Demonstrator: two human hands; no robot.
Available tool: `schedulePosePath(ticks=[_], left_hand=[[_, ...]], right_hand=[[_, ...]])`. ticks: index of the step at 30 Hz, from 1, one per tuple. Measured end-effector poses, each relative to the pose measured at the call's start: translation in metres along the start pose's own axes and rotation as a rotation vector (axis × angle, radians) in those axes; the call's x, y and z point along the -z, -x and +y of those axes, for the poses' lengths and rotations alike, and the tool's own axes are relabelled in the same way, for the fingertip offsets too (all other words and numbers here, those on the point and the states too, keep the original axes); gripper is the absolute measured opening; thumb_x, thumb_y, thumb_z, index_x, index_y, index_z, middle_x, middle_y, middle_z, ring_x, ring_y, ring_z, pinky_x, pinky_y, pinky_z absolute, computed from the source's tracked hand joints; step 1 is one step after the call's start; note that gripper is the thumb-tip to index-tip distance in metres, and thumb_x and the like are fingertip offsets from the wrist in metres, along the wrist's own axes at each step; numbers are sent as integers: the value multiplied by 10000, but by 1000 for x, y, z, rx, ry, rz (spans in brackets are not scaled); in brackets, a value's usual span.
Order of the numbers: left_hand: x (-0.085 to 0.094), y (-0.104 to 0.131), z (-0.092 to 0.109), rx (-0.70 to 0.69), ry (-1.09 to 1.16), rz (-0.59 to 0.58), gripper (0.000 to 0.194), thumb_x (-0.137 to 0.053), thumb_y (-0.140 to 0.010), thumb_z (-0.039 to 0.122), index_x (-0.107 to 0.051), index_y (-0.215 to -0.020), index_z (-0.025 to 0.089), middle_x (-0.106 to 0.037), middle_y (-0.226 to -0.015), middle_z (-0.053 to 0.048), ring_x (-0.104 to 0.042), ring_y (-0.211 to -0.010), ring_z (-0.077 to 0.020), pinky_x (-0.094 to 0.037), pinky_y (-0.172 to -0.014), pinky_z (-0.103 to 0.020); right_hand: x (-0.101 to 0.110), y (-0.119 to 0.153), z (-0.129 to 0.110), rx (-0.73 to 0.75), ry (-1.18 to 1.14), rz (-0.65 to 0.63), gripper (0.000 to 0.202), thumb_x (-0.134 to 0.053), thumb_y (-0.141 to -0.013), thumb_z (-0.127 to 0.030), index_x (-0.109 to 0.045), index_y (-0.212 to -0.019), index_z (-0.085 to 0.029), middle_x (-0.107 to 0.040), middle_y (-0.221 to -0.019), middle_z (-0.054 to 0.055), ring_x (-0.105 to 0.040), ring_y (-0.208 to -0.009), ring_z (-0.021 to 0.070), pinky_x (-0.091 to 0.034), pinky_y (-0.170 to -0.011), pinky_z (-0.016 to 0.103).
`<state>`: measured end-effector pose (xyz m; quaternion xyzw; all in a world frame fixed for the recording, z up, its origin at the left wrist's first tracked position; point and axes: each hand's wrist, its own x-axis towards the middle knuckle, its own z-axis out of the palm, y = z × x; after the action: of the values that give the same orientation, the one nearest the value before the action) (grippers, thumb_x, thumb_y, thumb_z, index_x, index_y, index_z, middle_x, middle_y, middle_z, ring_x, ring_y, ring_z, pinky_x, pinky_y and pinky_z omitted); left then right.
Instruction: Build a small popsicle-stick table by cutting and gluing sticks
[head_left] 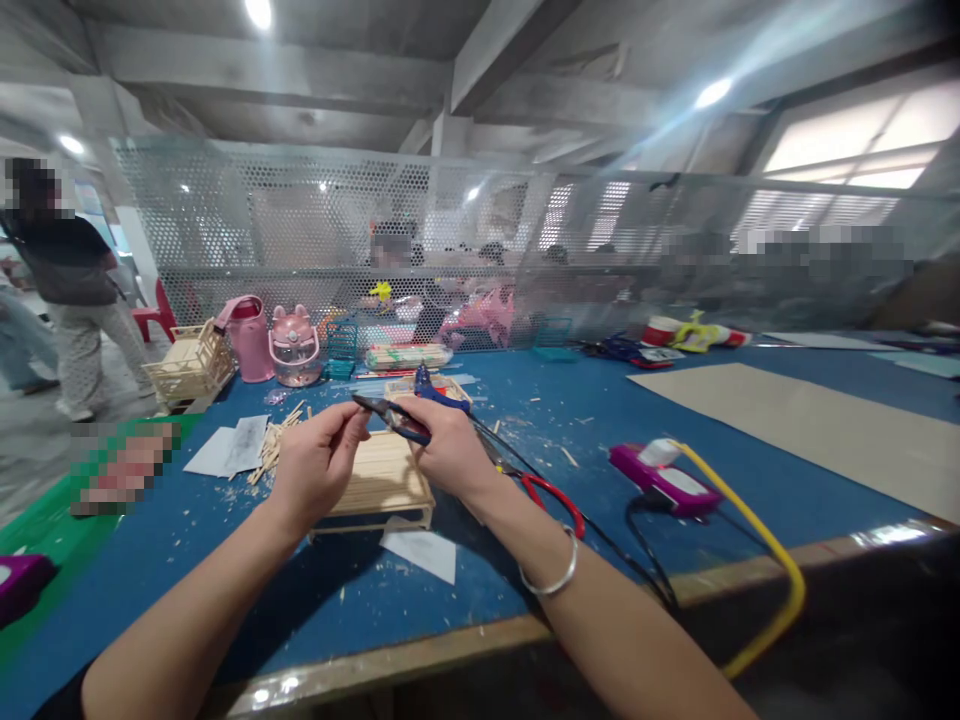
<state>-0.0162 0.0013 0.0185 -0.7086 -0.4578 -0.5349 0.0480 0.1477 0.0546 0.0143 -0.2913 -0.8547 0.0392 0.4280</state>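
Left hand: the left hand (311,465) has thumb and forefinger pressed together at the tip of the pliers; any sliver between them is too small to make out
Right hand: the right hand (454,445) is wrapped around the dark pliers (394,416), their nose pointing at the left fingertips
Stick frame: the slatted stick frame (379,478) rests on the blue table (495,590), below both hands
Step at the pliers: seemingly trimming or nipping a small piece above the frame
Next squeeze: would call for a steady pinch, with fingertips clear of the pliers' nose
Just beyond: a blue glue gun (444,396), close behind the right hand
Loose sticks: a scattered pile (276,448) beside paper slips (238,447) on the left
In the way: red-handled scissors (559,503) and black cords crowd the right forearm; a white paper scrap (421,550) lies at the frame's near edge
Further right: a purple power strip (667,482) with a yellow cable (780,555)
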Motion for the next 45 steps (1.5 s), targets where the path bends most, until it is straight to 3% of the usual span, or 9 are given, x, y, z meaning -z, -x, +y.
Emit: schedulePosePath(ticks=[5,8,13,18,23,36,39,43,45], left_hand=[[7,3,1,-117,12,14,170,-439,-807,233,-566,-717,165,-543,-552,20,-454,-460,-73,-350,-470,-175],[9,4,2,-146,6,39,245,-444,-794,250,-484,-567,168,-429,-474,37,-380,-427,-68,-304,-440,-187],[9,3,1,-137,-47,74,358,-456,-776,234,-357,-438,169,-300,-415,56,-284,-389,-53,-236,-414,-195],[6,3,0,-195,-97,62,357,-452,-767,234,-373,-426,163,-314,-403,56,-295,-383,-49,-237,-410,-184],[4,5,-3,-223,-127,46,339,-481,-758,276,-416,-447,159,-341,-404,57,-315,-385,-52,-248,-413,-180],[0,9,-2,-316,-209,-39,337,-485,-764,324,-454,-471,160,-408,-399,39,-355,-405,-64,-254,-446,-196],[1,8,2,-276,-257,-223,360,-459,-780,401,-493,-515,160,-482,-443,16,-411,-435,-80,-253,-457,-204],[6,8,10,-239,-309,-743,390,-536,-664,573,-545,-642,184,-579,-570,-1,-493,-515,-124,-237,-456,-212],[6,9,12,-205,-344,-897,357,-607,-609,541,-549,-686,198,-605,-630,-5,-521,-561,-147,-241,-462,-217]], right_hand=[[4,-2,-8,-30,-253,-165,200,-472,-748,-160,-603,-899,-171,-636,-848,29,-561,-745,143,-426,-672,253],[12,-6,-6,-104,-315,-137,161,-473,-762,-218,-584,-858,-151,-610,-790,23,-537,-682,124,-415,-624,232],[40,-10,26,-350,-31,-30,206,-492,-734,-233,-570,-902,-143,-614,-817,43,-539,-729,154,-407,-659,256],[71,-3,57,-632,265,-430,338,-498,-728,-316,-581,-1014,-156,-624,-989,96,-566,-853,224,-412,-715,300],[75,3,65,-648,443,-792,435,-542,-695,-341,-579,-1074,-131,-582,-1104,142,-547,-962,273,-415,-762,328],[49,7,83,-728,494,-913,793,-664,-560,-443,-429,-1258,-149,-444,-1287,134,-456,-1119,291,-396,-865,341],[45,7,81,-749,535,-881,868,-660,-530,-504,-402,-1277,-143,-431,-1287,163,-449,-1116,318,-390,-866,372],[42,7,79,-734,519,-870,897,-649,-515,-551,-395,-1280,-157,-436,-1276,166,-448,-1104,324,-389,-840,365],[44,7,78,-701,483,-828,881,-657,-502,-554,-424,-1254,-158,-466,-1248,157,-469,-1068,307,-399,-793,335]])
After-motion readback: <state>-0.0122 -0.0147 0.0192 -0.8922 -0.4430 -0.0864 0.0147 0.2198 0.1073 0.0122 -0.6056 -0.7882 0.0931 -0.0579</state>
